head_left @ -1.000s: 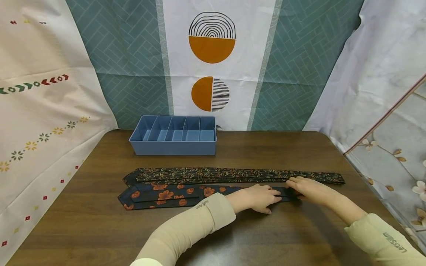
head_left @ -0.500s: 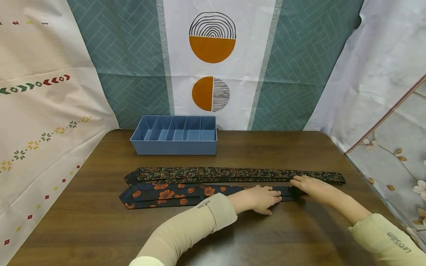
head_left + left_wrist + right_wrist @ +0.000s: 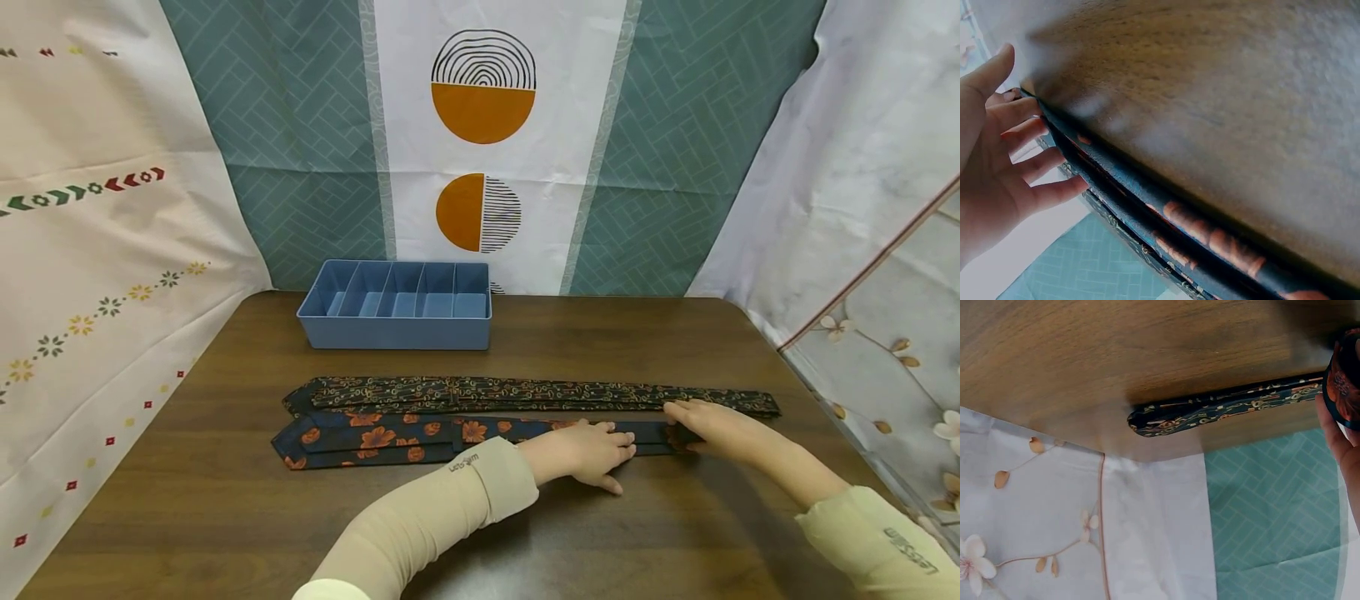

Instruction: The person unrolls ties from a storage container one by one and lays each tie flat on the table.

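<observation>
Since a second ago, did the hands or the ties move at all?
Barely. The right hand slid slightly rightward along the flowered tie, holding its folded end. The left hand stays flat on that tie. The patterned tie and blue tray stayed put.

Dark brown wooden table [image 3: 225, 517], grain running side to side. Sitting at the back left: a blue divider tray [image 3: 395, 320], several compartments. Nearer the front, two ties laid flat lengthwise, just beside each other: chain-patterned tie [image 3: 525, 392] behind, orange-flowered tie [image 3: 375, 437] in front. Left hand [image 3: 587, 450] and right hand [image 3: 708, 425] resting on the flowered one's narrow end.
</observation>
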{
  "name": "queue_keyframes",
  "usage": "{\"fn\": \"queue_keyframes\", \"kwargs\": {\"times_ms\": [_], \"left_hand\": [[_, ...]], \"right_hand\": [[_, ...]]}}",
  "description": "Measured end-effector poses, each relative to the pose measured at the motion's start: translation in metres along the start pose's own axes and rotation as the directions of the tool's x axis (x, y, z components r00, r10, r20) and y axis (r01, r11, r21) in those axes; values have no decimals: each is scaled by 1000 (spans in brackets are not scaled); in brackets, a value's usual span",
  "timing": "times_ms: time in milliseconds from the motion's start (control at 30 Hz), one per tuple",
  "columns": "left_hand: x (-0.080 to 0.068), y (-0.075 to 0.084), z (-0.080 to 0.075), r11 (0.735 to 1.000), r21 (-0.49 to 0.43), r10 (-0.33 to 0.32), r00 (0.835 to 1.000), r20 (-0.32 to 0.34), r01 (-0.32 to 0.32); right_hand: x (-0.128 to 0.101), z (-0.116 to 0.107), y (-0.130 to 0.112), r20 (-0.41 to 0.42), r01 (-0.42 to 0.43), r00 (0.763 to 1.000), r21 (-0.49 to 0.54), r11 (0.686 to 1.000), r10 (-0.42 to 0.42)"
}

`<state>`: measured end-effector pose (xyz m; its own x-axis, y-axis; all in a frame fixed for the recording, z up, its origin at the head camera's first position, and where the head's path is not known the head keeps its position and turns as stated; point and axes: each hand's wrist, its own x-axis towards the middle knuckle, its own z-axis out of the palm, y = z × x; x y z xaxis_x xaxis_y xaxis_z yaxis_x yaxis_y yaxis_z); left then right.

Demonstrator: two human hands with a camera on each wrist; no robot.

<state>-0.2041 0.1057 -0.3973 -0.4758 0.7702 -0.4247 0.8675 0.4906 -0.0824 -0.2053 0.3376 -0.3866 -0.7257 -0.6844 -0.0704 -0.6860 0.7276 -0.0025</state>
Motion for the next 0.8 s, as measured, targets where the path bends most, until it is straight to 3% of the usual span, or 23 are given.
{"fn": "queue_keyframes", "kwargs": {"times_ms": [333,667,800], "left_hand": [[4,-5,-3,999,-25,46,999,-11,-47],[7,2,-5,1000,-6,11,1000,21,-10],[6,6,-6,1000,11,-14,1000,-9,14]], "right_hand": [[-9,0,8,-54,31,998,-8,999,-32],[-12,1,10,-28,-1,1000,2,1000,1],[-15,1,11,-30,-26,999,-14,1000,26]]}}
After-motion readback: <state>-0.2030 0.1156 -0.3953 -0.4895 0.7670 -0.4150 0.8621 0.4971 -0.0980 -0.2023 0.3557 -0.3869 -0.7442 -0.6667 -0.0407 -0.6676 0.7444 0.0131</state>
